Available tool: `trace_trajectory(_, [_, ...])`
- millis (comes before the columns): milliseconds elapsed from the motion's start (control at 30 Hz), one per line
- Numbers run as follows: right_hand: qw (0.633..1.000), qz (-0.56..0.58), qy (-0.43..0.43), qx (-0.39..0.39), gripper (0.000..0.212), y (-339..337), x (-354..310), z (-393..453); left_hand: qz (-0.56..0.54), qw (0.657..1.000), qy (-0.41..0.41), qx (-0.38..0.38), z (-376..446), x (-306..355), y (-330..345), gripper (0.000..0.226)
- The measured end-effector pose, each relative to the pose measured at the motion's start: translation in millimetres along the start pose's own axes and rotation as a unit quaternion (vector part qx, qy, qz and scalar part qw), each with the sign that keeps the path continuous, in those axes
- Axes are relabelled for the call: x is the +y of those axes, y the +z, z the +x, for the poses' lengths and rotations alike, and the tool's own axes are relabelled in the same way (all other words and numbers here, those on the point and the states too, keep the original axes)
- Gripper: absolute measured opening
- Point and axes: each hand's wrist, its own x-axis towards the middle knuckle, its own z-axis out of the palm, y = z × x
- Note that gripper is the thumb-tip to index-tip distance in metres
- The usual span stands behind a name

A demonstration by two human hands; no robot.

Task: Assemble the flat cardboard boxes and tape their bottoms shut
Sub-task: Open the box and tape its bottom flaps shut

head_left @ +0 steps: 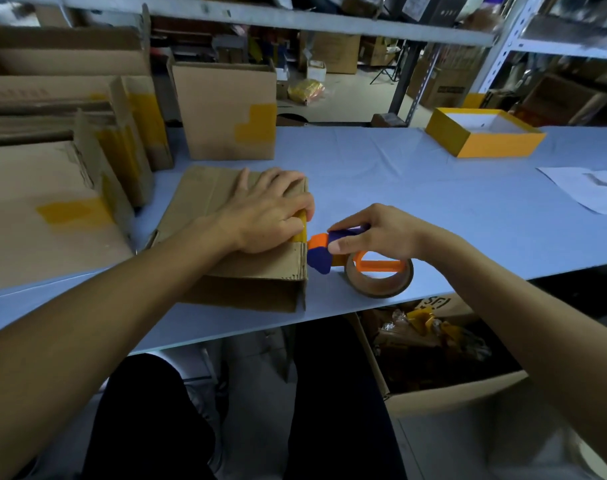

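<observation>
Box (246, 268) under flat left hand (267, 213) (tape hidden); right hand (375, 233) grips tape dispenser (357, 261).

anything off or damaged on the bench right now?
One thing: the big carton at the left has a ragged, torn flap edge. The box being taped sits square, and the tape dispenser looks intact.

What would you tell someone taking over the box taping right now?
Left hand: pressing the yellow tape down on the cardboard box at its right edge.
Right hand: gripping the orange and blue tape dispenser, right beside that edge; its roll rests on the table.
Done: the box is folded up and tape is started on it.
Left: cut and smooth the tape, then do the remaining flat boxes stacked at left.
</observation>
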Motion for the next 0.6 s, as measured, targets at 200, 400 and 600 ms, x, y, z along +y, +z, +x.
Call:
trace_trajectory(200, [0.998, -0.065, 0.004, -0.002, 0.06, -2.2, -6.6, 2.6, -0.004, 1.0, 0.0, -0.001, -1.5, 0.3, -2.7, 0.034])
trace_trajectory(400, [0.999, 0.002, 0.032, -0.022, 0.055, -4.6, 3.8, 0.1, -0.003, 1.0, 0.002, 0.002, -1.4, -1.2, -2.4, 0.037])
trace_trajectory(600, [0.985, -0.131, 0.097, 0.064, 0.074, -28.3, 25.1, -8.1, -0.012, 1.0, 0.0, 0.001, -3.0, -3.0, -1.8, 0.039])
